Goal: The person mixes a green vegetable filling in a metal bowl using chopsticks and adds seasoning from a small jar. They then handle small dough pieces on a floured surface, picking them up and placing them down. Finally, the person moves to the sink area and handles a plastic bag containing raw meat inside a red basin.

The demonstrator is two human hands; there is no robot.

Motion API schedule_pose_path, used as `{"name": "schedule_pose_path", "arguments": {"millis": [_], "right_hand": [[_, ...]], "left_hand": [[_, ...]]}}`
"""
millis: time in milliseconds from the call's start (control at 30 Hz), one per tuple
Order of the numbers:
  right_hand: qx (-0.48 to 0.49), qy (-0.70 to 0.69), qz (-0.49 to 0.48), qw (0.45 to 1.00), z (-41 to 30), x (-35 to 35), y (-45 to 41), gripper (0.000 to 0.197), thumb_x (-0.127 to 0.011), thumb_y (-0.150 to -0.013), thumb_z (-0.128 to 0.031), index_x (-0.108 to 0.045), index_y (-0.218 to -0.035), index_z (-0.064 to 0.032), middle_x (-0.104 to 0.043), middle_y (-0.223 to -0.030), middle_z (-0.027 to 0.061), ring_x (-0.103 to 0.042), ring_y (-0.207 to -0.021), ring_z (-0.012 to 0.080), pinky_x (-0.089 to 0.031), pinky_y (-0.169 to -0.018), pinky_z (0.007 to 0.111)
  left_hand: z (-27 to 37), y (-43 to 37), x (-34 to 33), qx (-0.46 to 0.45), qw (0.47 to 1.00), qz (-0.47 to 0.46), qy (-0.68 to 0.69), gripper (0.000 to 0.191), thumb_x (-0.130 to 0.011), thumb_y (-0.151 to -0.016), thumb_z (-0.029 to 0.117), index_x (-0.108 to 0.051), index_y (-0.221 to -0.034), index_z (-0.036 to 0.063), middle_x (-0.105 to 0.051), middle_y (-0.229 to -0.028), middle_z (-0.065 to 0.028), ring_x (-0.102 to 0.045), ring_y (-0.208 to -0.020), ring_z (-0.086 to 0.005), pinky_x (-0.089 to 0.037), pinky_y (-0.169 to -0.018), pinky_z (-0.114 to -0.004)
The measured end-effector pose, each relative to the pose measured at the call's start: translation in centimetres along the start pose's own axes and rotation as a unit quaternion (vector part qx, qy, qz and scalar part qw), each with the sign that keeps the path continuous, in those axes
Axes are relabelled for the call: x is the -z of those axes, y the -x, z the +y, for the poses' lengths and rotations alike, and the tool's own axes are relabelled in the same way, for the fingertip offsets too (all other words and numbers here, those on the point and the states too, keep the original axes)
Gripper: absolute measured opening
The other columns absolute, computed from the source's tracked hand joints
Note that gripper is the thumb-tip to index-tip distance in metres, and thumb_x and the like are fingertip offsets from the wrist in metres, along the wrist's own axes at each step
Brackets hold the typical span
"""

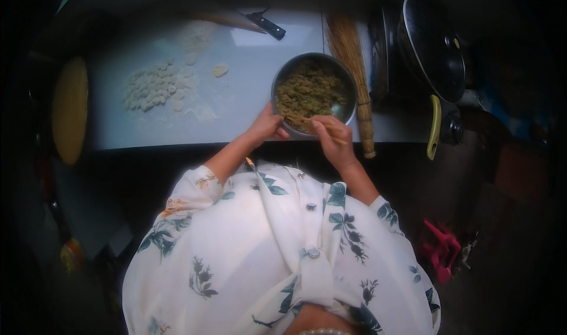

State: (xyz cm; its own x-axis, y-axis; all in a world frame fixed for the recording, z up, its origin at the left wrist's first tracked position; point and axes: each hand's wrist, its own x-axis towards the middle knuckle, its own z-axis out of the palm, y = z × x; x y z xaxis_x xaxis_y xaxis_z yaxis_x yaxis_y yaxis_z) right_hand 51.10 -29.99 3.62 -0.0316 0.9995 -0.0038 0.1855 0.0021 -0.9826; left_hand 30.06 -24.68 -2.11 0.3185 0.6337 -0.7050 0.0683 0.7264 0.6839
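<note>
A round metal bowl (353,97) stands near the front edge of the white countertop (248,100). Inside it lies a greenish-brown chopped filling (308,87), with some bare metal showing at the lower right. My left hand (269,124) grips the bowl's near left rim, some fingers hidden against its side. In my right hand (334,141) is a pair of wooden chopsticks (336,128), their tips in the filling by the near rim. Left of the bowl, many small floured dough pieces (153,87) lie in a cluster, with one yellowish dough lump (220,70) apart from them.
A black-handled knife (268,25) lies at the back beside a thin wooden stick (234,23). Right of the bowl is a straw whisk broom (364,109). A dark pan (432,47) with a green handle (434,127) leans further right. A round wooden board (70,109) stands at far left.
</note>
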Motion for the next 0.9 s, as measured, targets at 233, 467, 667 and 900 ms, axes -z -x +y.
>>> {"name": "schedule_pose_path", "arguments": {"millis": [233, 467, 667, 900], "right_hand": [[0.013, 0.057, -0.032, 0.998, -1.6, 4.4, -1.8, 0.013, -0.064, -0.095, -0.006, -0.071, -0.101, 0.0027, -0.072, -0.094, 0.0132, -0.071, -0.078, 0.0181, -0.057, -0.070, 0.028], [0.217, 0.195, -0.156, 0.944, 2.8, 1.0, -2.5, 0.022, -0.066, -0.087, -0.002, -0.068, -0.108, -0.0081, -0.066, -0.102, 0.0132, -0.068, -0.089, 0.0325, -0.056, -0.073, 0.039], [0.183, 0.261, -0.089, 0.944, 3.9, 5.2, -4.6, 0.021, -0.064, -0.091, -0.009, -0.067, -0.111, -0.0101, -0.066, -0.104, 0.0112, -0.068, -0.089, 0.0329, -0.057, -0.073, 0.040], [0.204, 0.245, -0.201, 0.926, 2.6, 3.3, -0.6, 0.024, -0.064, -0.089, -0.004, -0.066, -0.113, -0.0057, -0.065, -0.106, 0.0139, -0.068, -0.091, 0.0336, -0.056, -0.076, 0.039]], "left_hand": [[0.0, 0.9, -1.2, 0.001, 1.000, 0.029, 0.012, 0.068, -0.048, -0.094, 0.004, -0.016, -0.153, 0.0093, -0.065, -0.094, -0.0159, -0.068, -0.066, -0.0204, -0.063, -0.065, -0.036], [-1.1, 1.0, -1.4, -0.032, 0.996, 0.073, 0.028, 0.068, -0.047, -0.094, 0.002, -0.016, -0.154, 0.0095, -0.065, -0.097, -0.0182, -0.070, -0.070, -0.0229, -0.063, -0.066, -0.036], [-1.2, 0.4, -1.4, -0.025, 0.991, 0.098, 0.088, 0.057, -0.042, -0.096, 0.006, -0.021, -0.148, 0.0076, -0.064, -0.107, -0.0209, -0.072, -0.077, -0.0275, -0.065, -0.065, -0.036], [-1.2, 0.1, -3.3, -0.048, 0.989, 0.092, 0.109, 0.048, -0.040, -0.096, 0.007, -0.026, -0.142, 0.0064, -0.060, -0.117, -0.0222, -0.072, -0.083, -0.0298, -0.066, -0.063, -0.035]]}}
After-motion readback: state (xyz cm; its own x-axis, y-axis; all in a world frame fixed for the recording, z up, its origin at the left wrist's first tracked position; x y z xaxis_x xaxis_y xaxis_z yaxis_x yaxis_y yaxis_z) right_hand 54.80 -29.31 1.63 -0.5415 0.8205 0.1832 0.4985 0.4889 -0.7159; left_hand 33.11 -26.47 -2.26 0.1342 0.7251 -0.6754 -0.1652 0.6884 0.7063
